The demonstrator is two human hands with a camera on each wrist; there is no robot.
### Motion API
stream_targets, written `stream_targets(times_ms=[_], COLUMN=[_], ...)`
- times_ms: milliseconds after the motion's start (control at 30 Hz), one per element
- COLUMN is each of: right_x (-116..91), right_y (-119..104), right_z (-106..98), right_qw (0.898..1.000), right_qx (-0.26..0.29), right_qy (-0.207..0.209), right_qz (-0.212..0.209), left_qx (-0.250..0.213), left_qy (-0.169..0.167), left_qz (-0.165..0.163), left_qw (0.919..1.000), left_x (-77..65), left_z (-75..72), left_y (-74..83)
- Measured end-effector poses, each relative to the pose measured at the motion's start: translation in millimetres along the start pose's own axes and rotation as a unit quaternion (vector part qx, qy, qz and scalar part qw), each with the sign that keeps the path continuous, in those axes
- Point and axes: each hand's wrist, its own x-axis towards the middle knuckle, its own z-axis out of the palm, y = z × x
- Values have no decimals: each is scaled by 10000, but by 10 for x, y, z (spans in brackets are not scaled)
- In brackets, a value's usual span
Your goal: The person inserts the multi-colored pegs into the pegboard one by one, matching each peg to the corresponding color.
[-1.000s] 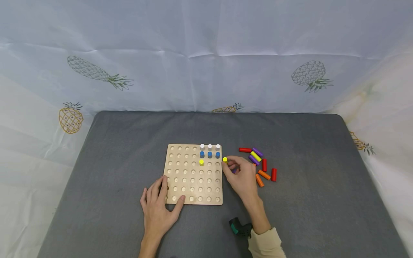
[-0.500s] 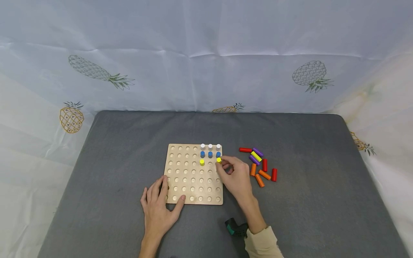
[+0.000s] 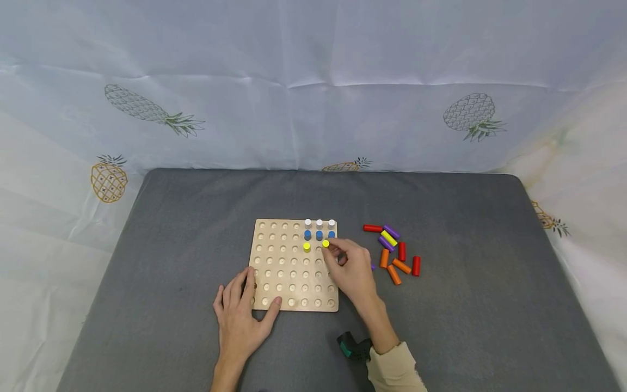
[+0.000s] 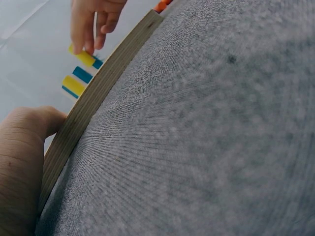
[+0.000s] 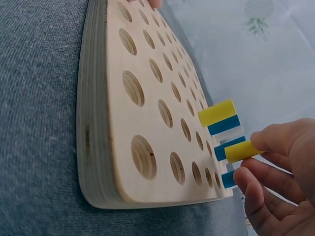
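A wooden pegboard (image 3: 286, 267) with rows of round holes lies on the grey table. My left hand (image 3: 240, 316) rests on its near left corner, fingers along the left side and thumb on the front edge. Between thumb and fingertips my right hand (image 3: 354, 272) pinches a yellow peg (image 5: 238, 152), held above the board's right part. A second yellow peg (image 3: 306, 247) stands in a hole to its left. Behind are three blue pegs (image 3: 307, 235), the rightmost partly covered by the right hand, and three white pegs (image 3: 307, 223) in the back row.
Right of the board lie loose red pegs (image 3: 402, 251), orange pegs (image 3: 401, 265), purple pegs (image 3: 391, 231) and a yellow one (image 3: 389, 238). One purple peg (image 3: 373, 267) is mostly hidden by the right hand. A dark device (image 3: 354, 347) sits by the right wrist.
My right hand has carried the yellow peg leftward from beside the board's right edge to over the board. More of the loose orange pegs now shows. The left hand has stayed put.
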Motion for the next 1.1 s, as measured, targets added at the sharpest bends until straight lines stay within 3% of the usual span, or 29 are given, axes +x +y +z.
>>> stream_targets(times_ms=[1100], right_x=[1], right_y=[55], right_z=[143], right_qw=[9996], right_qx=[32], right_qy=[-271], right_qz=[-81], left_qx=[33], left_qy=[52], left_qz=[72], left_qw=[10000], left_x=[1], left_z=[0], left_y=[6])
